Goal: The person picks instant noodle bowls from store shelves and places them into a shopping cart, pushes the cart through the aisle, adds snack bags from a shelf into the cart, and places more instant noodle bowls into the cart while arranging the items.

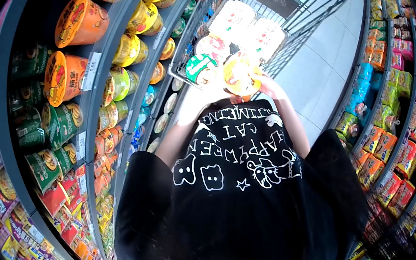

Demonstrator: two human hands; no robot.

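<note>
An orange instant noodle bowl (240,74) with a round printed lid is between my hands, in front of my chest. My right hand (268,85) grips its right side with curled fingers. My left hand (207,95) is at its lower left, washed out by bright light, with the fingers wrapped against the bowl. Just beyond my left hand is a green-lidded noodle bowl (201,67). A bowl with a pink and white lid (212,49) sits behind that one. Both are at the near end of a wire shopping cart (303,19).
White printed packages (232,18) lie in the cart, overexposed. Shelves of noodle bowls and packets curve along my left, with large orange tubs (80,22) near the top. More shelves with bagged noodles (362,86) run along the right. Grey floor tiles (311,87) lie between.
</note>
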